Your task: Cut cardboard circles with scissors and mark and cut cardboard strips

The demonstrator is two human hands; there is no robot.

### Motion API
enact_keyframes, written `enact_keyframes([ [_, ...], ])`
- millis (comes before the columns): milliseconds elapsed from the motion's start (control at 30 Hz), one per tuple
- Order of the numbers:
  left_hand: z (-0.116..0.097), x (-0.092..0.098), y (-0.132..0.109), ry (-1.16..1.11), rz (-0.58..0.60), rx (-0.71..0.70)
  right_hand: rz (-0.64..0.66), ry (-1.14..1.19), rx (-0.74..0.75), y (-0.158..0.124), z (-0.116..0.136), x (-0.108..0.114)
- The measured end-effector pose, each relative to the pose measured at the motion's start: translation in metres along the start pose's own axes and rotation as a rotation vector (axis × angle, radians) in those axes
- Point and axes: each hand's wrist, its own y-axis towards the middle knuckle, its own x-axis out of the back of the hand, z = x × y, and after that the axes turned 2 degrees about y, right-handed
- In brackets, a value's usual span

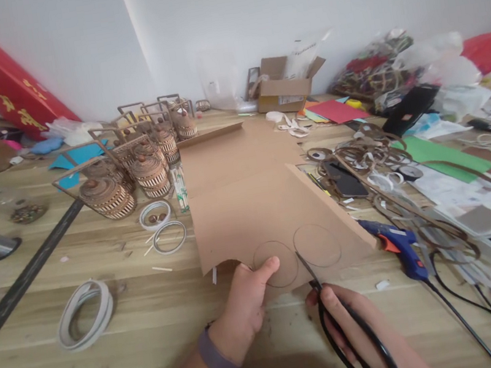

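Observation:
A large sheet of brown cardboard lies in front of me, with two circles drawn near its close edge and a curved notch at its near left corner. My left hand grips that edge, thumb on top beside the left circle and fingers hidden underneath. In my right hand is a pair of black-handled scissors. Their blades meet the cardboard between the two circles, one blade showing above the sheet.
Several small woven baskets with handles stand at the back left. White tape rings lie on the left. To the right are a blue glue gun, a black phone and tangled brown strips. A cardboard box stands behind.

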Motion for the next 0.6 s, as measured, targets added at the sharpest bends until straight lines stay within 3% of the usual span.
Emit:
enact_keyframes([
  [333, 0.0003, -0.003, 0.0013, 0.025, 0.011, -0.04, -0.073, -0.025, -0.033, 0.0031, 0.0092, 0.0008],
  [467, 0.0003, -0.004, 0.0019, 0.036, 0.007, -0.045, -0.113, -0.097, 0.048, 0.0031, 0.0077, 0.0015],
  [600, 0.0008, -0.0011, 0.0045, 0.06, -0.001, -0.042, -0.063, -0.009, 0.049, 0.0054, 0.0005, 0.0033],
])
